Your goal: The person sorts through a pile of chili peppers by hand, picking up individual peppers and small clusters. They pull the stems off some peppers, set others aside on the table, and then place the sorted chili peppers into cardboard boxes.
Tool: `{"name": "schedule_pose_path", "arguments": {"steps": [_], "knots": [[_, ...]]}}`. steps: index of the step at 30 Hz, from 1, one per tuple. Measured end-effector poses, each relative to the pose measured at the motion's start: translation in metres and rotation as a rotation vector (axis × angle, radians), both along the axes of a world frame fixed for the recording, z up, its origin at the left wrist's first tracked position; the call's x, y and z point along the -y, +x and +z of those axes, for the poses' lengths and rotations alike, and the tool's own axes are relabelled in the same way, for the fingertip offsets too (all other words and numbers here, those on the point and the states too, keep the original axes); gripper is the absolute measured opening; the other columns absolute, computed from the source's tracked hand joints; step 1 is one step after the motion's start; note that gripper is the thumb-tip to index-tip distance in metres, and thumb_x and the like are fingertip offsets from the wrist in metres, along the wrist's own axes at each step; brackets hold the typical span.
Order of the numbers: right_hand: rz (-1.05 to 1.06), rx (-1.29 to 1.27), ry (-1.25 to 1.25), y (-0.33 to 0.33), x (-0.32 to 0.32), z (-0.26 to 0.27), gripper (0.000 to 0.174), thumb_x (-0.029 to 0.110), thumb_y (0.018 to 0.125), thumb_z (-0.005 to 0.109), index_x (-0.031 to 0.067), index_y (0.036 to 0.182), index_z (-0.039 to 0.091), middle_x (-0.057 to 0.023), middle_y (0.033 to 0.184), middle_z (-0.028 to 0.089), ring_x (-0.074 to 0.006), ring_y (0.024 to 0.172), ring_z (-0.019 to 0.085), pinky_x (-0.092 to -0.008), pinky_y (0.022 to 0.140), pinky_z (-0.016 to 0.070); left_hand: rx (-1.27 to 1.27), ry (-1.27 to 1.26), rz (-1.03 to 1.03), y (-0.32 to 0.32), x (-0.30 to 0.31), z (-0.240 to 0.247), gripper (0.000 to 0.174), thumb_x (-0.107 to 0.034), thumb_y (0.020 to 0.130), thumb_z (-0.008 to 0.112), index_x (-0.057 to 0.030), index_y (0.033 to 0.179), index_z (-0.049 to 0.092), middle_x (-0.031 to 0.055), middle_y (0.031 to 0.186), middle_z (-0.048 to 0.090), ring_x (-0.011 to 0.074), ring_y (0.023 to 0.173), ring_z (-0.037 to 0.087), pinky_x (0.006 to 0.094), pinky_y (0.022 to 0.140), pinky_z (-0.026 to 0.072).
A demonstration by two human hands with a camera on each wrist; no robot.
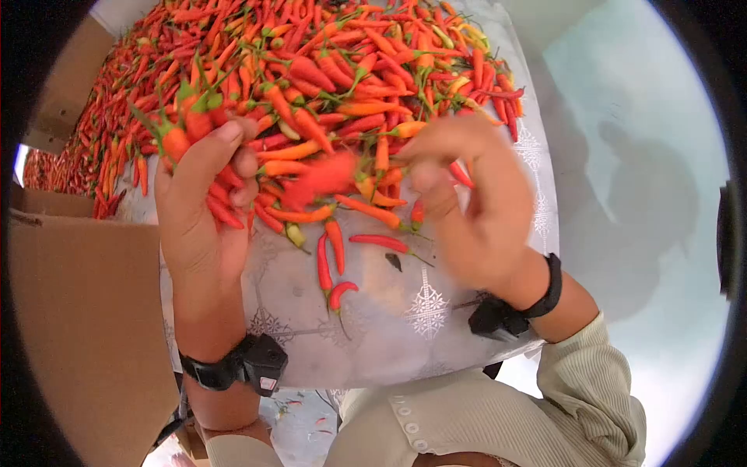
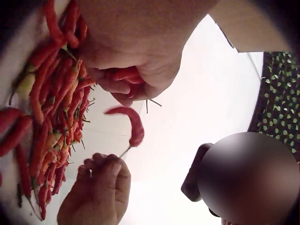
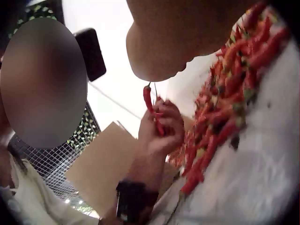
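Note:
My left hand (image 1: pixel 198 214) holds several red and orange chili peppers (image 1: pixel 175 142) in its curled fingers, green stems pointing up past the thumb. In the left wrist view, my right hand (image 2: pixel 96 192) pinches a curved red chili pepper (image 2: pixel 136 126) by its thin stem. That pepper is a red blur between the two hands in the head view, over the near edge of the pile. A large heap of chili peppers (image 1: pixel 342 70) lies beyond both hands. Several loose ones, including a small curved red pepper (image 1: pixel 340 294), lie on the near side of the heap.
The heap rests on a table with a pale patterned cover (image 1: pixel 358 342). A cardboard box (image 1: pixel 85 303) stands at the left, close to the left forearm. A small dark scrap (image 1: pixel 394 261) lies on the cover. A pale wall (image 1: pixel 630 156) rises at the right.

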State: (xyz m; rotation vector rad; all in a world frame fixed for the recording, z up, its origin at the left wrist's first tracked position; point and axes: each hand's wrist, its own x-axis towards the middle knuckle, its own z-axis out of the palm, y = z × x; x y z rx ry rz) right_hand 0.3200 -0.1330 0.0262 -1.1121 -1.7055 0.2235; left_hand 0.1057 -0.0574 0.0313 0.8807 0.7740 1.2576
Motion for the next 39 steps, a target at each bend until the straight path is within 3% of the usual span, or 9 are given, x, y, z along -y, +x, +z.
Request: {"name": "schedule_pose_path", "arguments": {"steps": [3,6,9,12,18,27,33,36,39], "knots": [[-0.317,-0.370,-0.020,0.019,-0.010,0.014,0.011,0.012,0.085,0.063,0.0025,0.088,0.060,-0.0087,0.077,0.060,-0.0164,0.069,0.056,-0.0286,0.066,0.0445,0.051,-0.017,0.019,0.002,-0.001,0.000,0.015,-0.007,0.084,0.063,-0.0012,0.097,0.060,0.0029,0.076,0.060,0.0072,0.060,0.054,0.0198,0.046,0.0369],[-0.487,-0.227,-0.022,0.050,-0.015,0.014,0.012,0.014,0.082,0.065,0.0028,0.086,0.061,-0.0072,0.076,0.061,-0.0135,0.069,0.055,-0.0272,0.065,0.0444,-0.009,-0.061,0.064,0.008,0.002,0.000,0.016,-0.008,0.084,0.063,-0.0014,0.097,0.058,0.0020,0.072,0.056,0.0083,0.058,0.052,0.0204,0.045,0.0355],[-0.623,0.122,-0.072,0.052,-0.012,0.021,0.006,0.008,0.084,0.062,0.0023,0.086,0.062,-0.0046,0.084,0.063,-0.0110,0.081,0.058,-0.0256,0.077,0.0449,-0.017,0.012,0.038,0.007,0.001,-0.006,0.013,-0.009,0.085,0.063,-0.0011,0.093,0.058,0.0036,0.072,0.056,0.0099,0.057,0.051,0.0213,0.045,0.0344],[-0.666,0.288,-0.054,0.051,-0.015,0.013,0.007,0.005,0.077,0.066,0.0037,0.082,0.062,-0.0045,0.081,0.062,-0.0153,0.079,0.059,-0.0299,0.076,0.0456,0.062,0.011,-0.010,0.004,0.000,-0.006,0.012,-0.011,0.085,0.062,-0.0010,0.090,0.059,0.0043,0.072,0.057,0.0112,0.057,0.052,0.0221,0.045,0.0342],[-0.285,0.439,0.016,0.032,-0.019,0.005,0.019,0.002,0.069,0.070,0.0049,0.086,0.064,-0.0081,0.086,0.062,-0.0265,0.084,0.057,-0.0343,0.076,0.0461,0.060,-0.079,0.045,0.013,0.004,0.001,0.012,-0.011,0.085,0.063,-0.0013,0.091,0.060,0.0045,0.074,0.058,0.0106,0.058,0.052,0.0226,0.046,0.0356],[-0.237,0.575,-0.173,0.029,-0.021,-0.006,0.024,0.004,0.071,0.070,0.0050,0.094,0.065,-0.0088,0.094,0.061,-0.0272,0.091,0.056,-0.0348,0.078,0.0458,-0.024,0.000,-0.070,0.012,0.006,-0.001,0.016,-0.008,0.080,0.068,-0.0027,0.092,0.059,0.0024,0.072,0.058,0.0093,0.057,0.051,0.0222,0.046,0.0341],[-0.295,0.343,-0.074,0.020,-0.022,-0.006,0.024,0.002,0.070,0.064,0.0075,0.093,0.063,-0.0099,0.091,0.059,-0.0308,0.087,0.055,-0.0408,0.078,0.0453,0.043,-0.020,-0.020,0.009,0.004,-0.004,0.012,-0.013,0.082,0.066,-0.0040,0.086,0.059,0.0023,0.068,0.055,0.0091,0.053,0.048,0.0226,0.046,0.0334],[-0.247,0.422,-0.016,0.020,-0.022,-0.009,0.026,0.000,0.068,0.063,0.0086,0.092,0.064,-0.0089,0.091,0.058,-0.0298,0.087,0.055,-0.0403,0.078,0.0453,0.065,-0.013,-0.019,0.010,0.004,-0.002,0.013,-0.016,0.083,0.065,-0.0047,0.082,0.058,0.0027,0.067,0.055,0.0094,0.051,0.048,0.0227,0.045,0.0332],[-0.014,0.490,-0.071,0.019,-0.020,-0.009,0.024,0.001,0.066,0.065,0.0084,0.089,0.066,-0.0080,0.092,0.058,-0.0286,0.088,0.055,-0.0394,0.077,0.0457,0.072,-0.016,-0.030,0.011,0.004,-0.002,0.014,-0.016,0.083,0.065,-0.0047,0.082,0.058,0.0031,0.067,0.055,0.0095,0.052,0.048,0.0226,0.045,0.0336]]}}
